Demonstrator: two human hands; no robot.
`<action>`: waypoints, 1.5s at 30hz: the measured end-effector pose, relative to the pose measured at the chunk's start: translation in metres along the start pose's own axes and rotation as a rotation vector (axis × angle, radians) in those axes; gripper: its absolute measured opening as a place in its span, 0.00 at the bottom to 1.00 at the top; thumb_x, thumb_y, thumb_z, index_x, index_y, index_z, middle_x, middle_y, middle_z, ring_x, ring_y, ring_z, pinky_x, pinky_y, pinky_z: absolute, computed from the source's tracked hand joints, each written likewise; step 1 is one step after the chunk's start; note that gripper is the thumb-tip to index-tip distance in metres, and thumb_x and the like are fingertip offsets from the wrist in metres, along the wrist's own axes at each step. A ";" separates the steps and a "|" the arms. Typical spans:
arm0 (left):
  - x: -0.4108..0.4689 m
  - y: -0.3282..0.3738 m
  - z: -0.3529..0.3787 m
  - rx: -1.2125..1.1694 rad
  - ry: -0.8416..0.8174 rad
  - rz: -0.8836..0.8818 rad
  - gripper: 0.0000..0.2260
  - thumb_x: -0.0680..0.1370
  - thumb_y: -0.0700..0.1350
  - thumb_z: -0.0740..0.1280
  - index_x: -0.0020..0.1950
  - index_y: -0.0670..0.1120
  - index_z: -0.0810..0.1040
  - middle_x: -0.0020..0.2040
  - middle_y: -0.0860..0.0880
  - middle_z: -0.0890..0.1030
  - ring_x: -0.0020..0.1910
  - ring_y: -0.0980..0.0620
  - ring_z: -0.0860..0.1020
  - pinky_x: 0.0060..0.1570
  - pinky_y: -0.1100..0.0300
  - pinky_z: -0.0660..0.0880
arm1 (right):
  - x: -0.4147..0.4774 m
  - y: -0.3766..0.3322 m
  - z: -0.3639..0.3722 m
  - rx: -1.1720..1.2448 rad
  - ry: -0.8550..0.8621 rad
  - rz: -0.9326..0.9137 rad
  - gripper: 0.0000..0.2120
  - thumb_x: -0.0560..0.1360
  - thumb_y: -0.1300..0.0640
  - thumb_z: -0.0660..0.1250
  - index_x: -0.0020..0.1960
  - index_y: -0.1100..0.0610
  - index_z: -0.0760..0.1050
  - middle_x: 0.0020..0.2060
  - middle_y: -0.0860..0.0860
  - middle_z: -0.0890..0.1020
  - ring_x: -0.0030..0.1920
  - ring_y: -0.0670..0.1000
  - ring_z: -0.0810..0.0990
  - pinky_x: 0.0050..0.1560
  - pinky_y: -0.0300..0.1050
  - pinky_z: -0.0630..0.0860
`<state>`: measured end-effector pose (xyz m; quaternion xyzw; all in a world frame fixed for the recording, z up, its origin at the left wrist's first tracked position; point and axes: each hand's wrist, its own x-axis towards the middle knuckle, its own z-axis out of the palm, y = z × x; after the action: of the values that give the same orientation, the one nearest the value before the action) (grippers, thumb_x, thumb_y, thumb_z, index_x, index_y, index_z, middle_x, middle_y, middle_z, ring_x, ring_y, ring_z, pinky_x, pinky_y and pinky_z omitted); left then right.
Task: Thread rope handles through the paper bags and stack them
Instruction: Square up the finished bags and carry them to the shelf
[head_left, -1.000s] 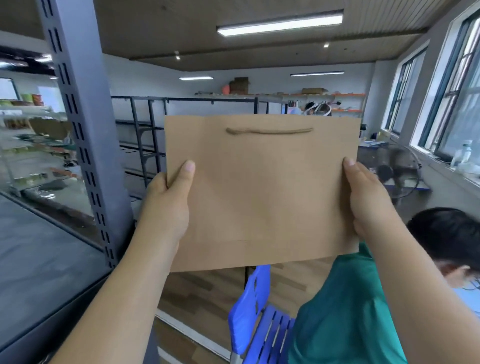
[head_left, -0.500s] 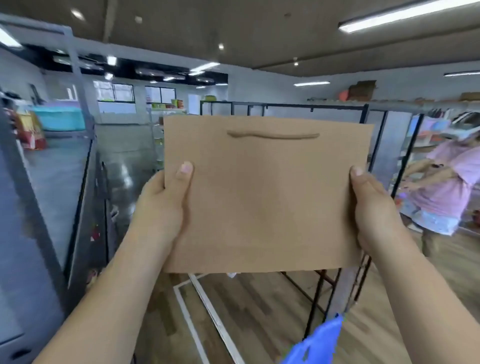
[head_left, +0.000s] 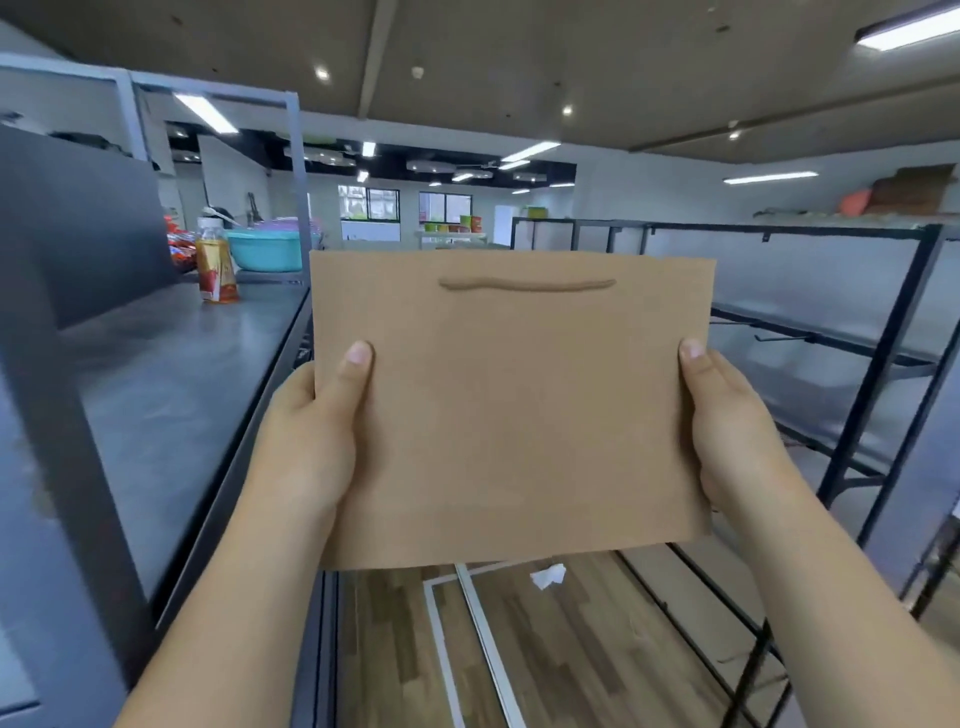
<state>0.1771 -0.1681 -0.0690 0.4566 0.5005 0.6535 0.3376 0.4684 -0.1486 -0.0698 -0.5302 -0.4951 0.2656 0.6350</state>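
Running along the left, a grey shelf (head_left: 171, 395) bears a bottle (head_left: 215, 267) and a teal basin (head_left: 265, 249); black racks (head_left: 883, 364) stand at the right.
A flat brown paper bag (head_left: 519, 415), its rope handle (head_left: 524, 284) lying across the top, is held upright in mid-air; the left hand (head_left: 306, 447) and right hand (head_left: 727, 431) pinch its side edges.

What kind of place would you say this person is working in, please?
Likely a storeroom or stockroom-style workshop: grey metal shelving carrying a drink bottle and teal basin, black racks opposite, strip lights overhead. The left hand and right hand grip a paper bag.
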 end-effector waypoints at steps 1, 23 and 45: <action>0.003 0.001 0.000 -0.006 0.003 0.005 0.14 0.82 0.60 0.64 0.53 0.51 0.82 0.48 0.54 0.86 0.47 0.54 0.83 0.43 0.57 0.75 | 0.005 0.001 0.004 -0.001 -0.006 0.002 0.16 0.84 0.40 0.55 0.53 0.44 0.79 0.46 0.41 0.86 0.48 0.44 0.84 0.48 0.48 0.76; 0.035 -0.005 -0.007 0.054 0.339 0.075 0.13 0.81 0.61 0.64 0.50 0.53 0.78 0.47 0.57 0.83 0.47 0.58 0.80 0.39 0.58 0.70 | 0.112 0.024 0.113 0.268 -0.268 0.140 0.19 0.83 0.41 0.59 0.68 0.50 0.76 0.59 0.50 0.83 0.58 0.54 0.82 0.61 0.56 0.77; 0.048 0.037 -0.022 0.170 0.732 0.165 0.12 0.81 0.64 0.62 0.50 0.58 0.76 0.46 0.59 0.82 0.46 0.58 0.80 0.41 0.54 0.72 | 0.169 -0.018 0.271 0.527 -0.714 0.079 0.17 0.83 0.45 0.61 0.66 0.52 0.77 0.51 0.45 0.84 0.52 0.46 0.81 0.59 0.48 0.73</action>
<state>0.1402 -0.1427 -0.0223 0.2581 0.6020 0.7544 0.0437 0.2804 0.1029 -0.0090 -0.2436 -0.5782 0.5732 0.5270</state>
